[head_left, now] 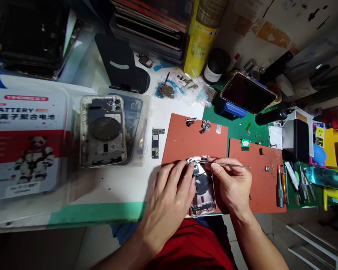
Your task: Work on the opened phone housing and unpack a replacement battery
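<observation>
An opened phone housing point(205, 195) lies on the red-brown mat point(197, 140) near the table's front edge, its inner parts showing. My left hand point(171, 191) rests over the housing's left side, fingers bent, with fingertips at its upper part; whether they grip anything small is hidden. In my right hand point(233, 180) is a thin metal tool point(236, 165), pinched between thumb and fingers. The tool lies nearly level across the housing's top end, its left tip close to my left fingertips.
Left of the mat are a circuit board point(155, 144) and a second phone housing point(103, 131) on a plastic tray. Small metal parts point(205, 126) lie on the mat. A propped phone point(248, 92) stands behind; screwdrivers point(279, 187) lie at right.
</observation>
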The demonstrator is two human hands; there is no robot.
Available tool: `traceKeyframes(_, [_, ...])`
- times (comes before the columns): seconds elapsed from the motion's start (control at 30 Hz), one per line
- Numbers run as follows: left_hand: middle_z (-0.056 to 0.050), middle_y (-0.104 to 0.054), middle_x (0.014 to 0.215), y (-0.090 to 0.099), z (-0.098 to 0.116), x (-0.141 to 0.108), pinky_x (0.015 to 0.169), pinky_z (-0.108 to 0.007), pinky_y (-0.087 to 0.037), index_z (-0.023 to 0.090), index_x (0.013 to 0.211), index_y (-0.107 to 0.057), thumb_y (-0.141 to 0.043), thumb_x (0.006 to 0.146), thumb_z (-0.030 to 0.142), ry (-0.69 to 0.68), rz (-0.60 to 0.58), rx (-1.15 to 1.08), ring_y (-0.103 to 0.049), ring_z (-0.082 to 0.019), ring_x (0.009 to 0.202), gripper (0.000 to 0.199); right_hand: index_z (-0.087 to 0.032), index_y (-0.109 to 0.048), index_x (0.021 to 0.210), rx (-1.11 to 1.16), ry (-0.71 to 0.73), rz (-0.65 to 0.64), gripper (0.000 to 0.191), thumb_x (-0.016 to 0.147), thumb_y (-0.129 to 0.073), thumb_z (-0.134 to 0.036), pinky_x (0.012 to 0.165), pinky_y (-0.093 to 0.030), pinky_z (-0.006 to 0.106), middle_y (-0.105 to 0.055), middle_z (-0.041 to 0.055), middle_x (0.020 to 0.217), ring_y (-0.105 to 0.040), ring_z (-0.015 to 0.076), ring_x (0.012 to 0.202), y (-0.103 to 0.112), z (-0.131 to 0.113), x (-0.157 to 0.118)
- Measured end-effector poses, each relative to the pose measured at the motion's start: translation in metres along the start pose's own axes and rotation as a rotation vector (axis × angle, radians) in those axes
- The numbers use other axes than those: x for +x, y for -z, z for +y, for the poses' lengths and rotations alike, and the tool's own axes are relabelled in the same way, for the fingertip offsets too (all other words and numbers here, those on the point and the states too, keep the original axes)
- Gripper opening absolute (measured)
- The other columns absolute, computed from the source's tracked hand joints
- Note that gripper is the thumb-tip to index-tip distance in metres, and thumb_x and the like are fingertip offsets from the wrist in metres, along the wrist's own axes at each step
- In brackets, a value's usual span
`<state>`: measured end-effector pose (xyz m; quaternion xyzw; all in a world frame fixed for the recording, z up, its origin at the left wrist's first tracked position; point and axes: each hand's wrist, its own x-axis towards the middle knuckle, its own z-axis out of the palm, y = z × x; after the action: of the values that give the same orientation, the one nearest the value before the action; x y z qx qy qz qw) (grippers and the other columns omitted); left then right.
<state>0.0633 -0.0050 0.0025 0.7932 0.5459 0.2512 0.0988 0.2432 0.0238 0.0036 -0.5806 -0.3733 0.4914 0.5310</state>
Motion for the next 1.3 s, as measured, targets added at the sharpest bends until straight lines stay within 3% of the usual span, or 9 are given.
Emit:
traceKeyframes(0.6, [-0.018, -0.073, 0.132, 0.001, -0.001, 0.001, 0.1, -0.053, -0.055, 0.006, 0.139, -0.067, -0.066, 0.1, 0.011, -0.013, 0.023, -0.016, -0.063, -0.035, 0.116, 0.039, -0.025, -0.084, 0.094, -0.055, 0.05, 0.062, 0.01, 0.087, -0.091, -0.024, 0.085, -0.072, 0.037, -0.086, 0.0051, 0.1, -0.085, 0.0235, 0.091, 0.003, -0.007, -0.005])
traceKeyframes(0.77, [-0.018, -0.073, 0.133, 0.0, -0.005, 0.0, 0.101, -0.053, -0.055, 0.007, 0.14, -0.066, -0.067, 0.099, 0.009, -0.03, 0.042, -0.025, -0.064, -0.035, 0.116, 0.041, -0.03, -0.086, 0.099, -0.368, 0.34, 0.131, 0.017, 0.088, -0.088, -0.017, 0.085, -0.07, 0.039, -0.083, 0.0043, 0.102, -0.082, 0.024, 0.094, 0.028, -0.023, -0.026])
traceKeyframes(0.87, [-0.018, -0.074, 0.132, -0.002, -0.008, 0.0, 0.103, -0.051, -0.055, 0.01, 0.14, -0.066, -0.067, 0.097, 0.006, -0.045, 0.096, -0.052, -0.068, -0.033, 0.115, 0.042, -0.036, -0.085, 0.118, -0.69, 0.585, 0.148, 0.041, 0.089, -0.083, -0.007, 0.076, -0.07, 0.036, -0.08, 0.0054, 0.109, -0.08, 0.0223, 0.088, 0.052, -0.022, -0.048])
traceKeyframes(0.93, [-0.016, -0.075, 0.131, -0.003, -0.011, -0.001, 0.104, -0.049, -0.056, 0.013, 0.139, -0.066, -0.067, 0.097, 0.005, -0.054, 0.133, -0.065, -0.07, -0.032, 0.114, 0.043, -0.038, -0.077, 0.137, -0.887, 0.725, 0.097, 0.059, 0.09, -0.077, -0.002, 0.076, -0.072, 0.033, -0.08, 0.0076, 0.118, -0.082, 0.0232, 0.092, 0.065, -0.016, -0.061])
traceKeyframes(1.03, [-0.015, -0.077, 0.128, -0.005, -0.014, -0.003, 0.104, -0.047, -0.056, 0.016, 0.141, -0.066, -0.069, 0.095, 0.004, -0.084, 0.18, -0.068, -0.073, -0.031, 0.11, 0.047, -0.03, -0.059, 0.158, -1.054, 0.816, -0.082, 0.07, 0.094, -0.068, -0.004, 0.093, -0.073, 0.039, -0.075, 0.0143, 0.14, -0.079, 0.0308, 0.118, 0.077, -0.002, -0.068])
traceKeyframes(1.17, [-0.016, -0.079, 0.121, -0.001, -0.015, -0.003, 0.098, -0.046, -0.058, 0.014, 0.138, -0.067, -0.074, 0.091, -0.001, -0.15, 0.236, -0.074, -0.075, -0.03, 0.101, 0.05, -0.017, -0.048, 0.165, -1.143, 0.739, -0.201, 0.068, 0.098, -0.063, -0.01, 0.11, -0.066, 0.051, -0.066, 0.0214, 0.152, -0.066, 0.0373, 0.14, 0.078, 0.01, -0.066])
traceKeyframes(1.3, [-0.019, -0.079, 0.12, 0.006, -0.018, 0.001, 0.095, -0.048, -0.059, 0.008, 0.139, -0.066, -0.078, 0.089, -0.003, -0.304, 0.231, -0.068, -0.076, -0.032, 0.103, 0.053, -0.014, -0.048, 0.163, -1.172, 0.695, -0.279, 0.066, 0.1, -0.064, -0.012, 0.118, -0.058, 0.059, -0.065, 0.0228, 0.152, -0.057, 0.039, 0.149, 0.078, 0.01, -0.069])
